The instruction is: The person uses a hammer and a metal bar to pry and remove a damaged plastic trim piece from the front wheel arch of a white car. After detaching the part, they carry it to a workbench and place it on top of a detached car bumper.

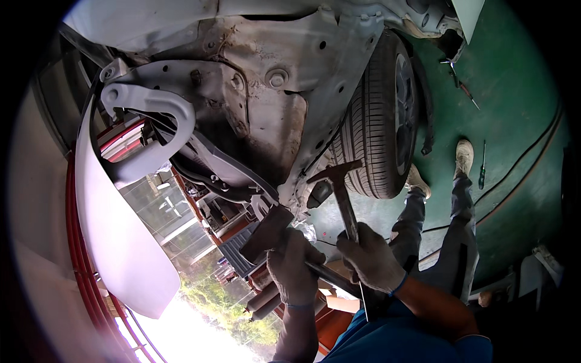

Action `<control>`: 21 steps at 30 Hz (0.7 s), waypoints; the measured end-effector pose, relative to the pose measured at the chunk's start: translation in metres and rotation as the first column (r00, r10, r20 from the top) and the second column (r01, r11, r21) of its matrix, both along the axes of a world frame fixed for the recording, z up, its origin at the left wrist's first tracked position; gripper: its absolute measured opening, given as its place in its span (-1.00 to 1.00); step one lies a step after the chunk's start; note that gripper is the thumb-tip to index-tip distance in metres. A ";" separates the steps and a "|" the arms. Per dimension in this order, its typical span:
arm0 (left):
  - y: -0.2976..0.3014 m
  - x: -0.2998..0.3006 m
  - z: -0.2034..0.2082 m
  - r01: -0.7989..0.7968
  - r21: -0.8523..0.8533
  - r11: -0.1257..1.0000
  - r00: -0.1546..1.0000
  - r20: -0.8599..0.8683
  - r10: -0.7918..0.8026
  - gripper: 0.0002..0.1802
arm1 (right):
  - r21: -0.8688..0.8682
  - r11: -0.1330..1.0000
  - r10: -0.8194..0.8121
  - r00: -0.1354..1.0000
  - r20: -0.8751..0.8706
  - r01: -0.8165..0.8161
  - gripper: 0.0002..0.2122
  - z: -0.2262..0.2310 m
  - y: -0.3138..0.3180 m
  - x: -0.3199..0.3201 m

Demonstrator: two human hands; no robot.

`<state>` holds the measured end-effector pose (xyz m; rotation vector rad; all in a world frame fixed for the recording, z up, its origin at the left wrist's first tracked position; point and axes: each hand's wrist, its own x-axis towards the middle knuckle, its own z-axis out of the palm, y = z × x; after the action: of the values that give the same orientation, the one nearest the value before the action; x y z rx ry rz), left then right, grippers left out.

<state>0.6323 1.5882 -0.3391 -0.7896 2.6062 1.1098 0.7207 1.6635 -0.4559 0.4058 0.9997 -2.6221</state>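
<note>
My left hand (293, 266), in a light work glove, is closed around the handle of a mallet (266, 231) with a dark, blocky head, held close below the head. The mallet's dark handle slants down toward my right forearm. My right hand (370, 257), gloved as well, grips a pick hammer (344, 199) by its handle, and the narrow rusty head points up toward the tyre. Both tools are in front of a car's bare inner body panel (260, 91). The mallet head appears near a bracket at that panel's lower end; whether it touches cannot be told.
A tyre (370, 121) stands right of the panel. At left hangs a pale curved body panel (121, 230) beside red hoses (75, 230). A screwdriver (483, 166), another tool (461, 85) and a cable (514, 175) lie on the green floor (502, 91).
</note>
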 end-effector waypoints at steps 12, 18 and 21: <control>-0.017 0.004 0.000 0.086 0.014 0.996 0.995 -0.049 -0.086 -0.65 | -0.256 0.960 0.153 0.977 0.150 -0.111 -0.78 0.028 0.014 -0.001; -0.043 0.014 0.004 0.154 0.134 0.979 0.988 -0.032 -0.151 -0.77 | -0.169 0.985 0.074 0.938 0.338 -0.017 -0.76 0.017 0.016 0.013; -0.061 0.019 0.006 0.192 0.215 0.957 0.981 -0.028 -0.191 -0.73 | -0.057 0.997 -0.018 0.918 0.395 0.044 -0.80 0.014 0.012 0.022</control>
<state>0.6509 1.5267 -0.3333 -0.4755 2.4480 1.3105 0.7428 1.6752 -0.4416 0.8986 0.7752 -2.4465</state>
